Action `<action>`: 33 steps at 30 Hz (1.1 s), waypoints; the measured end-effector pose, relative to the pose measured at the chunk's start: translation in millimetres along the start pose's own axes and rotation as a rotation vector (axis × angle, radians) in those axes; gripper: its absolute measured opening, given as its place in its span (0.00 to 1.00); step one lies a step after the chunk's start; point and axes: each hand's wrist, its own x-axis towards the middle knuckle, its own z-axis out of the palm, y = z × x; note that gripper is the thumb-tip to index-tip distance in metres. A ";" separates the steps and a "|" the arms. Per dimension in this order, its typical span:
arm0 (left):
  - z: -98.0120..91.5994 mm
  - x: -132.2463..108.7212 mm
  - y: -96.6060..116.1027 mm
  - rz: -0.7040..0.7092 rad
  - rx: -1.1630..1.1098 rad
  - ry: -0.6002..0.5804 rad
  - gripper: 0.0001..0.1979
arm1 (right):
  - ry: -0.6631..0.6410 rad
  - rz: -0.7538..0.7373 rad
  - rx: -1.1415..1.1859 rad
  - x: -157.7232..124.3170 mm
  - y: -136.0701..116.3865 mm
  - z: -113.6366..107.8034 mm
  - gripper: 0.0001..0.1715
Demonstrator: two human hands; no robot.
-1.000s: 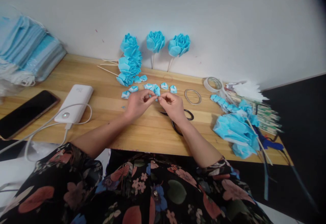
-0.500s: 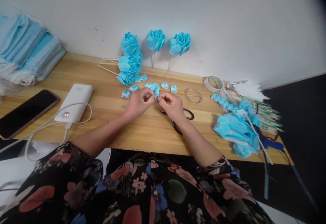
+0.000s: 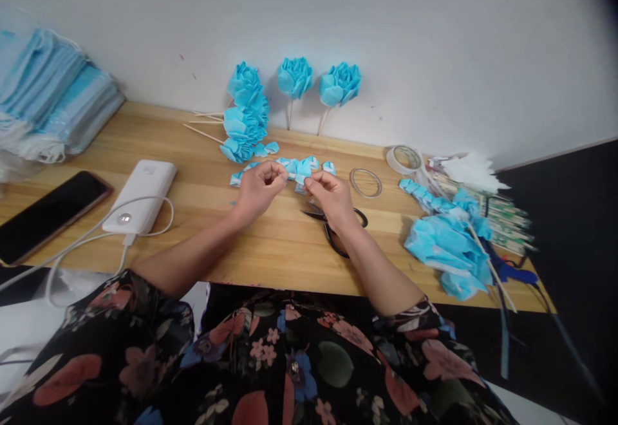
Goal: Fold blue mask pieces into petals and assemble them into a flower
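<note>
Between my hands is a small light-blue folded petal piece, pale on part of its surface. My left hand is closed in a pinch at the left edge of this piece. At its lower right, the thumb and fingers of my right hand pinch it. More small folded petals lie on the table around my hands, some partly hidden behind my left fingers. Black-handled scissors lie partly under my right wrist.
Blue flowers on sticks lean on the wall, with more lying stacked. On the left are masks, a phone and a cabled power bank. To the right lie tape, a ring and crumpled blue material.
My hands have moved slightly apart, and the blue piece between them shows more openly. My right hand has shifted a little right, uncovering more of the scissors.
</note>
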 end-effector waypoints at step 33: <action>-0.3 -5.7 -6.0 0.188 0.208 -0.057 0.03 | -0.014 -0.086 -0.220 -1.4 -3.3 -1.1 0.11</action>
